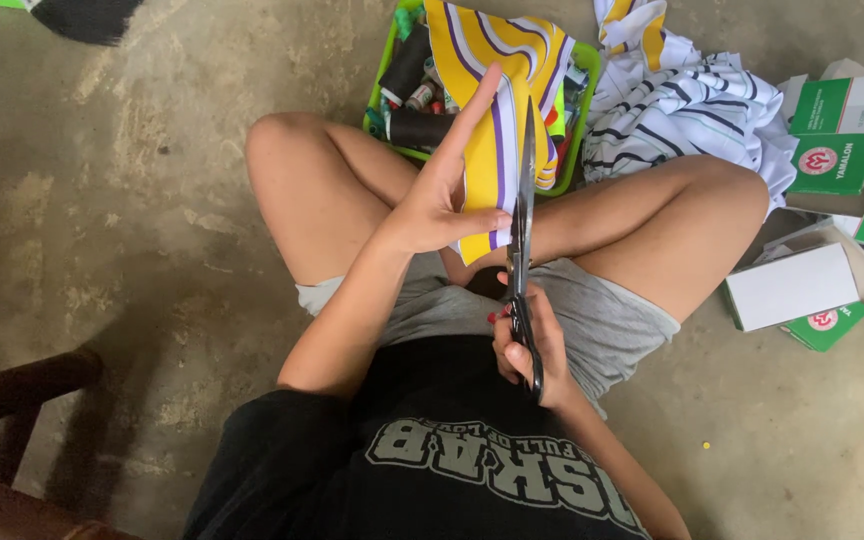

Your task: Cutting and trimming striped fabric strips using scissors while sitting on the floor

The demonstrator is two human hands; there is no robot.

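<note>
At the centre of the frame, the left hand (439, 195) pinches a yellow fabric strip (492, 150) with purple and white stripes, thumb pressed on its lower edge, fingers stretched up behind it. The right hand (532, 345), fingers closed through the handles, holds dark scissors (522, 230) with the blades running up along the strip. The cloth looks light and limp, likely to sag, so gripping near the cut line seems wise. Behind sits a green tray (582, 120).
</note>
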